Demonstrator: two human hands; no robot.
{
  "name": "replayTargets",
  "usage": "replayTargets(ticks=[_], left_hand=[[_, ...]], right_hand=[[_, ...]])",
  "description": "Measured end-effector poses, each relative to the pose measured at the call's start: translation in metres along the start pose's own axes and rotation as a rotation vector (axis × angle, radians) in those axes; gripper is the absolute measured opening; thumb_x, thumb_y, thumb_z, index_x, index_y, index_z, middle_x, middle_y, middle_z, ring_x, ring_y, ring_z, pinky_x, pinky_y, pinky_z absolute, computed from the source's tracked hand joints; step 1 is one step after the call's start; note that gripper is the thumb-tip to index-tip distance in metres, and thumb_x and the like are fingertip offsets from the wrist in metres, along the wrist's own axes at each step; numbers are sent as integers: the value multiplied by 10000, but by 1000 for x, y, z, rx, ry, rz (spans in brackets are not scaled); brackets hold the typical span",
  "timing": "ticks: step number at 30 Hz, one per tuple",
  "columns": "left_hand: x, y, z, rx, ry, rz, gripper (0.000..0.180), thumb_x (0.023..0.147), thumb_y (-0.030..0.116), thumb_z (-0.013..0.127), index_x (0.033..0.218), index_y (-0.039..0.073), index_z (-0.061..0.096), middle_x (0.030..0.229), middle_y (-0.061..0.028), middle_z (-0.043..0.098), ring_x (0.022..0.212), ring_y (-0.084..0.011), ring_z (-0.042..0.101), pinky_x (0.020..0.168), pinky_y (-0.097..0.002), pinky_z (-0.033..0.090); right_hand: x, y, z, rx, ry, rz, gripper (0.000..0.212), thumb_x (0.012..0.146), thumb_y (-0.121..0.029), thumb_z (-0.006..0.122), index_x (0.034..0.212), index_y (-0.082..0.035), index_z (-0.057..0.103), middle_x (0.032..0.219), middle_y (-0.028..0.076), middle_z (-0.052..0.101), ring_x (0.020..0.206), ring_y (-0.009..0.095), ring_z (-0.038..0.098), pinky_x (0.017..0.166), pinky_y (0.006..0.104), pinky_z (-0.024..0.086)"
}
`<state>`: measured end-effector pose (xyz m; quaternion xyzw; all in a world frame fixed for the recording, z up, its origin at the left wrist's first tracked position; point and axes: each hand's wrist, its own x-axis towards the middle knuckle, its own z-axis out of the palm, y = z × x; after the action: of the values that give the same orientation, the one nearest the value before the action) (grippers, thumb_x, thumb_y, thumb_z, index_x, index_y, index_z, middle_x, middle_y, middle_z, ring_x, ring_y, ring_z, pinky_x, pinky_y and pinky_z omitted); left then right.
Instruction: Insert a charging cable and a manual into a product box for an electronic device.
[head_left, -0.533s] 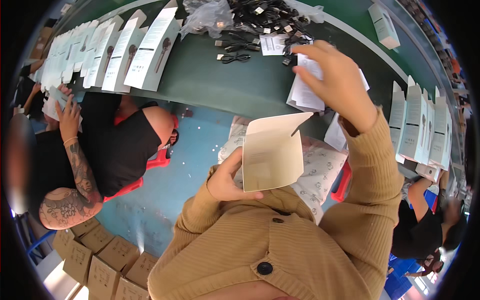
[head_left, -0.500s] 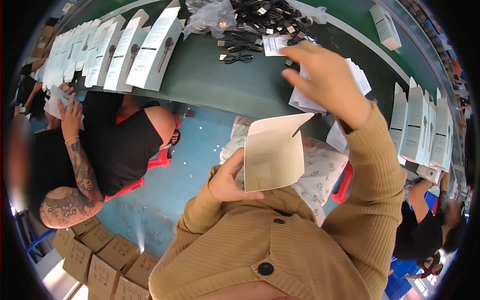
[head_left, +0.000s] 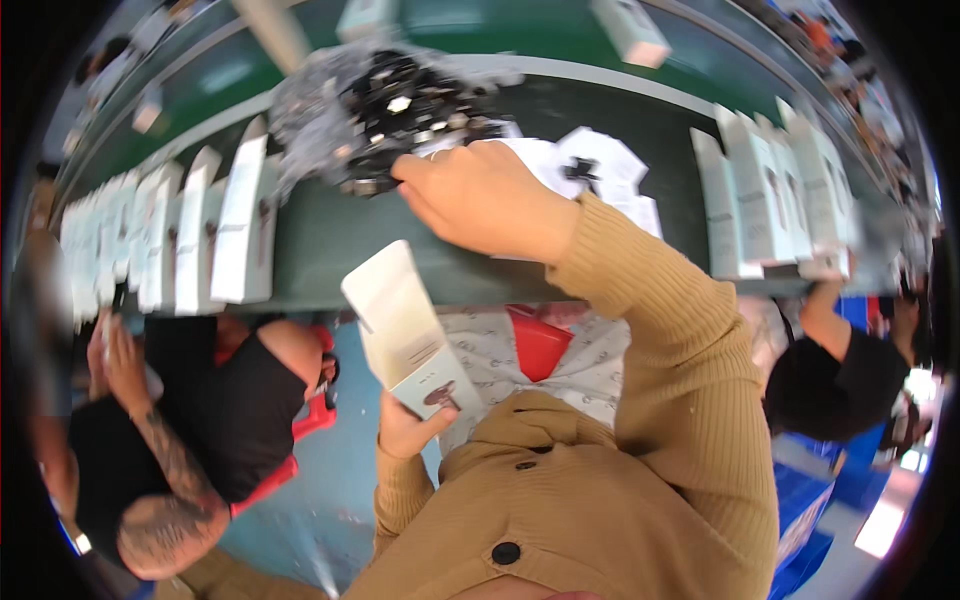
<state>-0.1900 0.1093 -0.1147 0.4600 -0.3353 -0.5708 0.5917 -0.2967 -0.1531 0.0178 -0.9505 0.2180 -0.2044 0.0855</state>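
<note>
My left hand (head_left: 405, 428) is closed around the lower part of a white carton (head_left: 412, 352). The carton's upper end stands open with a flap raised, and a dark picture is printed on its side. Across the table reaches my right hand (head_left: 490, 200), its fingertips pinched together at a bundled black USB cable (head_left: 368, 184) by the near edge of a cable pile (head_left: 415, 100). Blur and the hand itself partly hide that cable. White folded papers (head_left: 625, 170) lie beyond my right wrist, with a small black piece (head_left: 580, 170) on top.
Crumpled clear plastic bags (head_left: 310, 105) lie beside the pile. White cartons stand in rows on the left (head_left: 240, 230) and right (head_left: 765, 195) of the dark green table (head_left: 320, 265). Another person (head_left: 200, 420) sits at left. A carton (head_left: 632, 35) rests beyond the table's far edge.
My right hand has moved left from above the papers to the cables, its spread fingers now drawn together. My left hand has tilted the carton and shifted it left; the whole view has swung.
</note>
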Motion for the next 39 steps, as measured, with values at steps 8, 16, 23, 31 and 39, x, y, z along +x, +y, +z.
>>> replayTargets(ticks=[8,16,23,31,39], left_hand=[[39,12,42,118,-342,-180,867,650,141,855,1345,-3,356,1256,-103,518,1134,-191,512,948,-353,432],[76,32,125,166,-690,-296,882,653,97,828,1376,14,330,1269,-98,513,1173,-188,488,983,-337,392],[127,84,238,-26,-529,-115,692,820,251,696,1358,-6,344,1218,-88,528,1101,-183,522,951,-344,416],[177,91,371,-188,-687,-295,524,979,435,425,1338,54,406,1302,-81,501,1182,-196,489,976,-397,397],[153,104,301,5,-734,-121,818,838,311,652,1465,45,199,1439,-190,330,1290,-349,393,1016,-466,371]], right_hand=[[-127,-25,-111,65,-187,-44,100,771,-150,637,785,-81,566,755,66,491,484,199,532,392,311,405],[-193,-20,-155,132,-110,222,296,747,-184,706,1012,-88,615,821,76,503,521,212,515,439,304,412],[-281,-17,-155,243,661,500,678,637,-376,846,1173,-78,558,1188,165,501,870,260,578,650,322,491],[-273,14,-176,-401,855,679,403,643,-110,746,1028,-87,630,1207,186,513,940,350,551,729,379,496],[-315,92,-189,-530,805,866,384,713,-126,709,1087,-108,625,1262,195,506,1080,362,523,797,395,511]])
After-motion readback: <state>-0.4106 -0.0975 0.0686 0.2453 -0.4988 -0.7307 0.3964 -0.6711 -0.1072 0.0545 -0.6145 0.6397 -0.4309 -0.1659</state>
